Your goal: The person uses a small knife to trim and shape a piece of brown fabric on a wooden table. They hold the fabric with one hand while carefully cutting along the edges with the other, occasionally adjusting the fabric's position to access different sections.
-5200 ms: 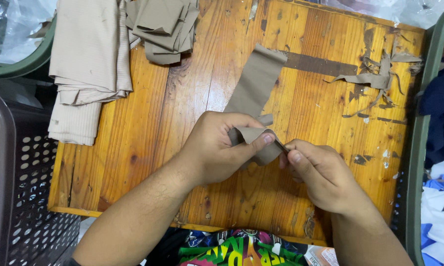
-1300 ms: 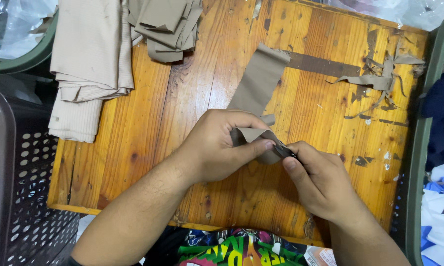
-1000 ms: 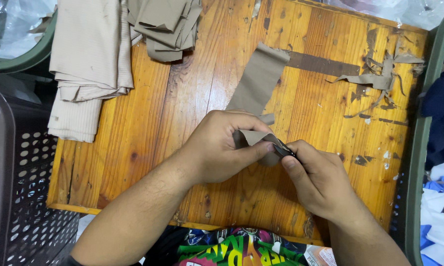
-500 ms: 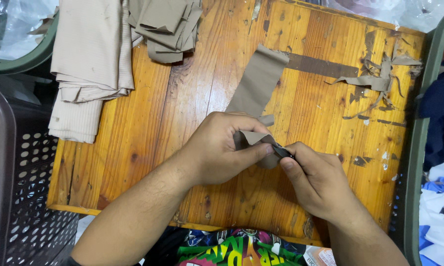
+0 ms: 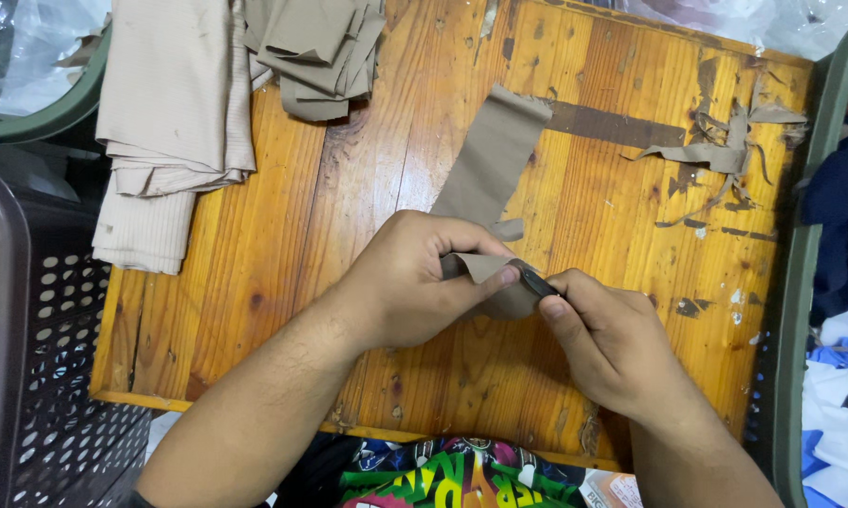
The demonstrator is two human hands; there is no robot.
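At the far left of the frame stands a dark plastic crate (image 5: 29,376) with rows of holes in its wall, and above it the green rim of a tub (image 5: 62,108) cuts across the upper left corner. Next comes the wooden bench (image 5: 283,282), its planks orange and scuffed. On its upper left part lies a stack of folded beige cloth (image 5: 170,122), with a smaller pile of cut tan pieces (image 5: 320,52) just beside it at the top edge.

The left hand (image 5: 410,282) comes in from the lower left, forearm slanting up across the bench edge, wrist straight, back of the hand facing the camera. Its fingers curl over and its thumb presses flat against the near end of a tan cloth strip (image 5: 495,160), so the grip is pinched shut on that strip. The strip runs from the hands, at the centre of the frame, up toward the top centre, lying on the bench.

The right hand (image 5: 612,343) comes in from the lower right, its fingers bunched and closed on a small dark tool (image 5: 537,282) that meets the strip's folded end; it may be a cutter, though little of it shows.

In the upper right lie tan cloth scraps (image 5: 725,150). Along the right edge stands a green basket (image 5: 805,282) of blue and white clothes.
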